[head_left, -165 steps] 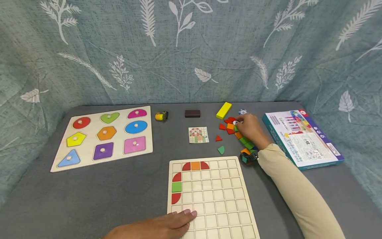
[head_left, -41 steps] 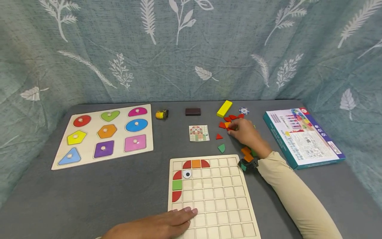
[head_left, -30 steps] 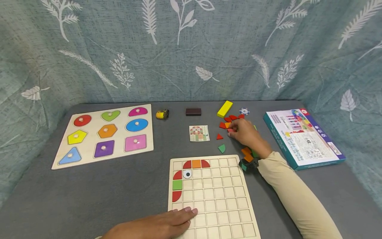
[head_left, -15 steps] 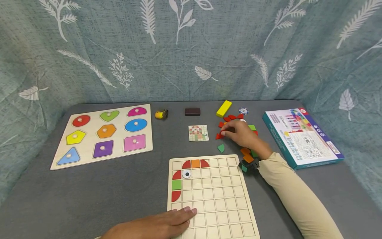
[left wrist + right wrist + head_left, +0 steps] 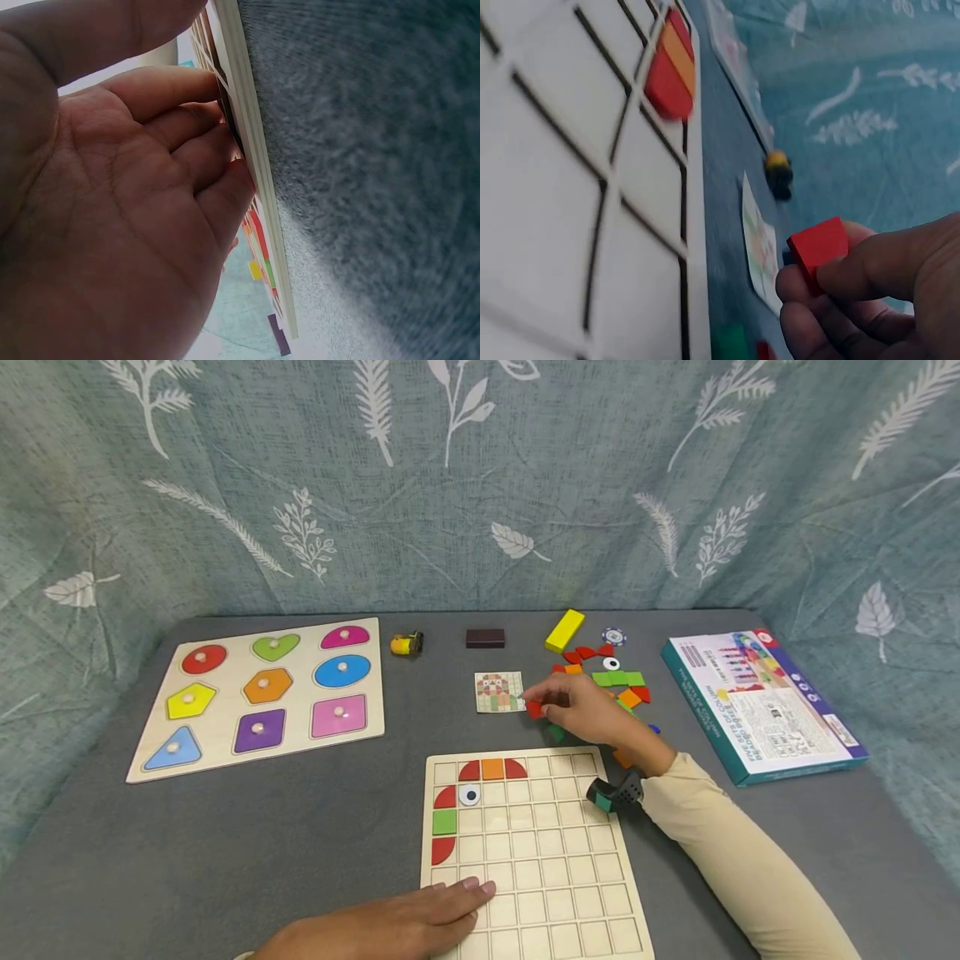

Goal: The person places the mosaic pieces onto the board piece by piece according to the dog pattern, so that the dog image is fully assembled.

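My right hand (image 5: 592,714) pinches a red tile (image 5: 821,244) between thumb and fingers, close to the right edge of the picture card (image 5: 498,693). Flat on the wooden grid board (image 5: 555,868) rests my left hand (image 5: 408,920), its fingers extended over the lower left squares. The left wrist view shows those fingertips against the board's edge. Along the board's top row lie two red curved tiles with an orange square (image 5: 492,769) between them. A white eye tile (image 5: 469,795) and a green square (image 5: 444,822) sit near the left side, with red curved tiles above and below the green one.
Loose red, orange and green tiles (image 5: 617,678) lie behind the right hand, with another eye tile (image 5: 611,664). A shape puzzle (image 5: 225,718) is at left, a game box (image 5: 765,706) at right. A yellow block (image 5: 565,631) and dark block (image 5: 485,639) stand at the back.
The eye tile that the right hand was reaching at has come onto the board. That hand then returned to the pile and has moved left and nearer with a red tile. The left hand stays put.
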### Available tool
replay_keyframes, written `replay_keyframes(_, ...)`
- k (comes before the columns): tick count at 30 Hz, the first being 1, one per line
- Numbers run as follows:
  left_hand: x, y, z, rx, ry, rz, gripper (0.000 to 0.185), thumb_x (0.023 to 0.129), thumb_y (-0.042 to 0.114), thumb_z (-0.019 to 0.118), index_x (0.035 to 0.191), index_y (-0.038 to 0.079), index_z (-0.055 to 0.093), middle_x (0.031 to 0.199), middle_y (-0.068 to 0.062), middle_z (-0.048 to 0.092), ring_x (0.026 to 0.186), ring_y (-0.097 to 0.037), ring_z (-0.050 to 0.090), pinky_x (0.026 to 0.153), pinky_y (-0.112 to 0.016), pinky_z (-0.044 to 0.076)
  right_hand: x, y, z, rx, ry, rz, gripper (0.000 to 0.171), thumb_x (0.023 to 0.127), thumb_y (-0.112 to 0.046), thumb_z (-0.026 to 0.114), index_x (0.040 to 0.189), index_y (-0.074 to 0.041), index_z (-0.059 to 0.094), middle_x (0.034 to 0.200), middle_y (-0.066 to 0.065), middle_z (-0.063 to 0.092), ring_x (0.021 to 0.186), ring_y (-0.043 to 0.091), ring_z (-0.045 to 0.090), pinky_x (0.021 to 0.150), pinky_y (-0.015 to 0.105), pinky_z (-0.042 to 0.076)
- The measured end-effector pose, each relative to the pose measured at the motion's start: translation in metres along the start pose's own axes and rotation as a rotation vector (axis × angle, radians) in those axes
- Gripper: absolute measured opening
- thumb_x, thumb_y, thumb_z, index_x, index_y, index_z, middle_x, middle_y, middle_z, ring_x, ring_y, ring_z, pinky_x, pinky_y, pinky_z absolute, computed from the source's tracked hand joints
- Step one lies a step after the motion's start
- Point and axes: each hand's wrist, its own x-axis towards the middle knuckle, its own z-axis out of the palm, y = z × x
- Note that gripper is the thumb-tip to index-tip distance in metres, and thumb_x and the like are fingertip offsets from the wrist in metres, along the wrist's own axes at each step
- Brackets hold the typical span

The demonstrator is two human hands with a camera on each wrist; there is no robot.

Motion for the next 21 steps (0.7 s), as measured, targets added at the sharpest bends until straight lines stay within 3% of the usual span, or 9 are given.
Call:
replay_keyframes(7,0.001,-0.001,-0.001,0.003,-0.019,0.007,0.072,0.098,0.051,0.050,0.149,0.002,0.035,0.159,-0.008,0.022,0.143,-0.024,0.026,0.104,-0.032,0.039,-0.002,-0.019,0.017,0.003,-0.087,-0.085,0.022,0.093,0.005,0.059,0.111,0.002,0.071,0.095,0.008,0.060,0.073,0.019,0.049,0.062,0.029,0.041)
replay_keyframes(15,0.001,-0.002,-0.002,0.016,-0.037,0.008,0.071,0.098,0.050,0.050,0.149,0.003,0.036,0.159,-0.009,0.023,0.143,-0.024,0.027,0.104,-0.031,0.038,-0.005,-0.041,0.035,-0.009,-0.189,-0.119,0.022,0.092,0.002,0.062,0.110,-0.004,0.073,0.102,0.000,0.066,0.083,0.013,0.055,0.070,0.028,0.047)
replay_keyframes(21,-0.001,0.000,-0.006,-0.027,-0.052,-0.026,0.074,0.097,0.054,0.046,0.151,0.006,0.033,0.160,-0.005,0.020,0.144,-0.022,0.024,0.103,-0.030,0.039,-0.008,-0.049,0.043,-0.045,-0.217,-0.161,0.020,0.089,0.003,0.065,0.105,-0.006,0.074,0.094,-0.003,0.065,0.075,0.010,0.053,0.066,0.025,0.047)
